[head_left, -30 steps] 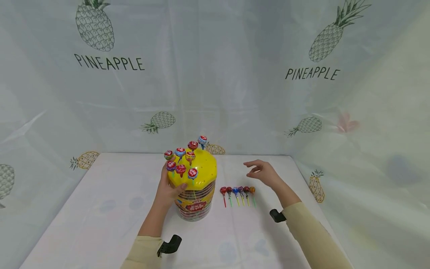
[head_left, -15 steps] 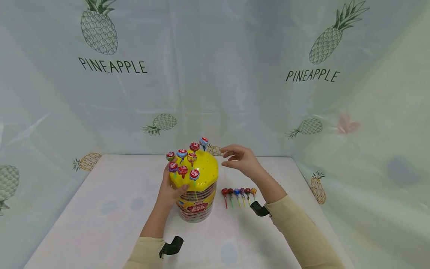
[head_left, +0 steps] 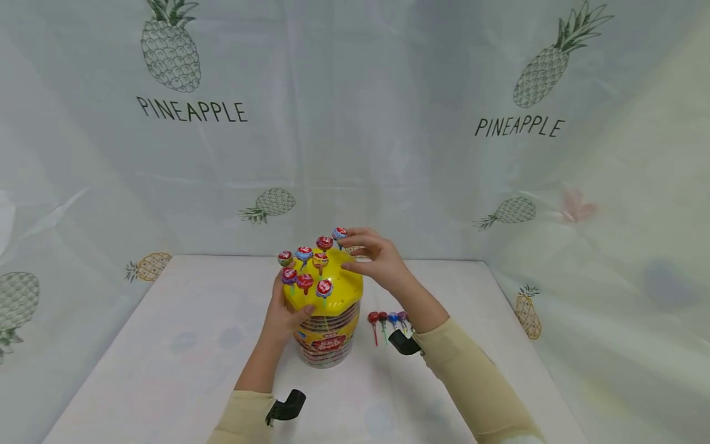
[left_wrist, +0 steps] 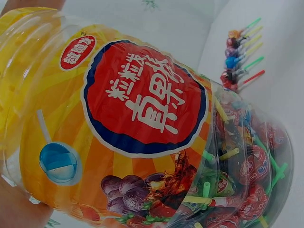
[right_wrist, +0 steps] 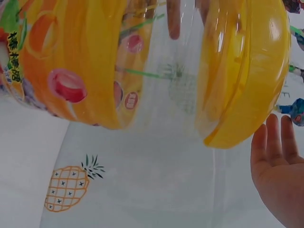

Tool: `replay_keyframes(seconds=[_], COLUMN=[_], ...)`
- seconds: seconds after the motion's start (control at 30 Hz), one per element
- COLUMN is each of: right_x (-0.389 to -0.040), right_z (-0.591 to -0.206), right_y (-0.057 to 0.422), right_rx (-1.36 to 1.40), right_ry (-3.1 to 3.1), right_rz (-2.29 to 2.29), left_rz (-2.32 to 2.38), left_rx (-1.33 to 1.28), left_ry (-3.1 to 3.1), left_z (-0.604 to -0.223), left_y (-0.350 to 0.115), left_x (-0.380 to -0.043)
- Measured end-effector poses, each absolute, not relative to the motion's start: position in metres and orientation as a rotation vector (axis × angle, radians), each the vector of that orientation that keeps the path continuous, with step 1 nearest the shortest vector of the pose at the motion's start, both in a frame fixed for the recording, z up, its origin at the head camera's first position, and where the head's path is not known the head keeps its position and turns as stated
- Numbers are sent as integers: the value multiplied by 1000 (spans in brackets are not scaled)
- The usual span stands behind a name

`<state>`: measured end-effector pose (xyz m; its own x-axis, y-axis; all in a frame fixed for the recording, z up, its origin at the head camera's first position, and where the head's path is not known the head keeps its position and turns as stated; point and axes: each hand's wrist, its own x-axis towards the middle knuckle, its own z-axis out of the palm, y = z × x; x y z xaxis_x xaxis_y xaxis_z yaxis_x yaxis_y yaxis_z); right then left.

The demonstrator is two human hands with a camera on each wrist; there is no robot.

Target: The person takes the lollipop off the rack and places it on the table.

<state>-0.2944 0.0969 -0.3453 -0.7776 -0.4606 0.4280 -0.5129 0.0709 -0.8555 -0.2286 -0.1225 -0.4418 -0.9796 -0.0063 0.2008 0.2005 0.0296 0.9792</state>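
Eight lollipops (head_left: 320, 260) stand, sticks down, on the yellow lid (head_left: 346, 287) of a clear candy jar (head_left: 328, 343), upright on the white tabletop (head_left: 194, 345). Left hand (head_left: 284, 320): grips the jar at its lid, thumb in front, fingers round the side. Right hand (head_left: 383, 262): fingers extended, thumb set apart from them, near the rearmost blue lollipop (head_left: 339, 234); contact with it cannot be told. Six loose lollipops (left_wrist: 232, 62) lie in a row right of the jar, partly hidden by the right wrist in the head view.
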Motion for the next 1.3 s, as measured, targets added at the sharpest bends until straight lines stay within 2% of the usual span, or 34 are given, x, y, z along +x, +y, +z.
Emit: replay_keyframes(seconds=[0.4,0.57,0.87,1.3], right_x=[-293,-289,-288,-285], right_z=[-342,-340,-354,-388], right_y=[95,101,132,182], right_rx=[974,864,754,577], right_ry=[-2261,-2174,-2121,-2320], right_rz=[1867,1984,2144,2028], left_rz=[-2071,-2070,-2045,-2061], left_rx=[-174,-164,-165,-159], left_ry=[-2175,-2173,-2178,-2159], left_z=[-443,-442,-442,-441], left_y=[-120,-119,-119,-121], left_x=[-230,-229,-228,-229])
